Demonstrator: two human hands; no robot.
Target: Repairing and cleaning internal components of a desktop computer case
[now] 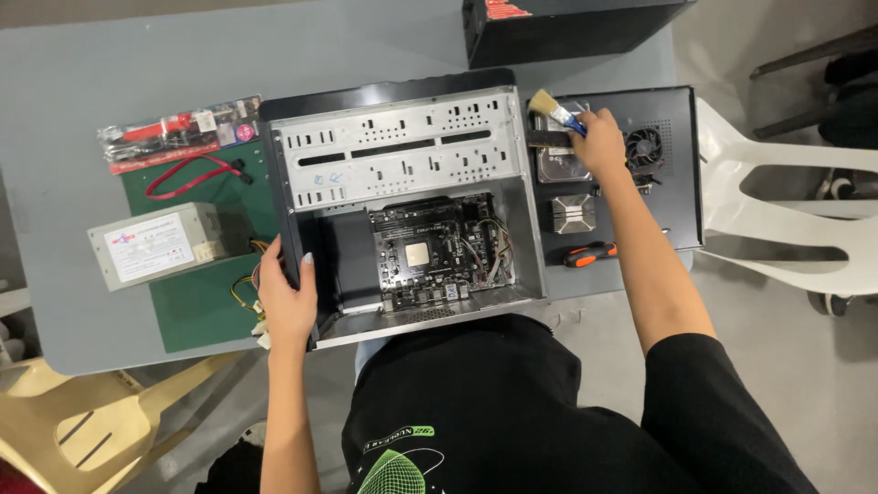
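An open computer case lies on its side on the grey table, with a motherboard in its lower half. My left hand grips the case's left wall near the front corner. My right hand is to the right of the case, closed on a blue-handled paintbrush whose pale bristles point up and left. The brush hovers over a black side panel that carries a hard drive, a small fan and a metal heatsink.
An orange-and-black screwdriver lies on the panel. A grey power supply with cables sits on a green mat at left, beside a red cable and a packet. A black box stands behind. Plastic chairs flank the table.
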